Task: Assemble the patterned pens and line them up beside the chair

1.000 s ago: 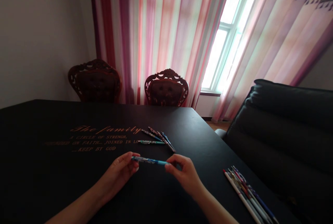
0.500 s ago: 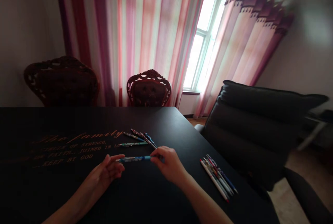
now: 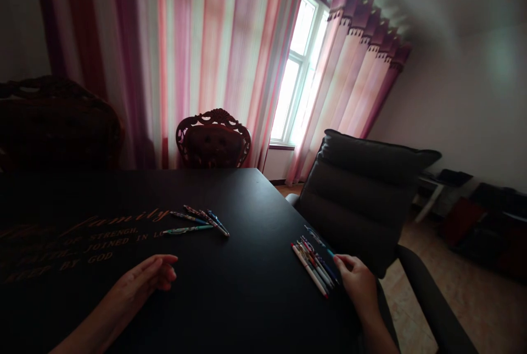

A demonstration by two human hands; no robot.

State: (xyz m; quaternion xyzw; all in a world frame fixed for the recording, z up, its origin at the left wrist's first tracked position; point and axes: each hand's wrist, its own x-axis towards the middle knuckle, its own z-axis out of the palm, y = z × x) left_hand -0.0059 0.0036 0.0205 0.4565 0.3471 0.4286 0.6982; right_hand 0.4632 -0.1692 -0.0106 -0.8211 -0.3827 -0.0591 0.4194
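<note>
My right hand [image 3: 357, 280] pinches one end of a blue pen [image 3: 319, 240] at the table's right edge. That pen lies alongside a row of several pens [image 3: 313, 269], the nearest one white with red ends. My left hand [image 3: 150, 277] is over the black table, holding nothing, its fingers loosely curved and partly apart. Beyond it lies a loose group of pens: a green one [image 3: 187, 230] in front, and several patterned and blue ones [image 3: 206, 219] crossing each other behind it.
The black table [image 3: 230, 299] has printed lettering [image 3: 119, 222] on its left part. A dark padded armchair [image 3: 358, 195] stands close against the right edge. Carved wooden chairs [image 3: 214, 140] stand at the far side, before striped curtains [image 3: 206, 57] and a window [image 3: 294, 68].
My right hand has carried the blue pen from in front of my left hand to the row at the right. My left hand has let go of its tip. The view has turned right.
</note>
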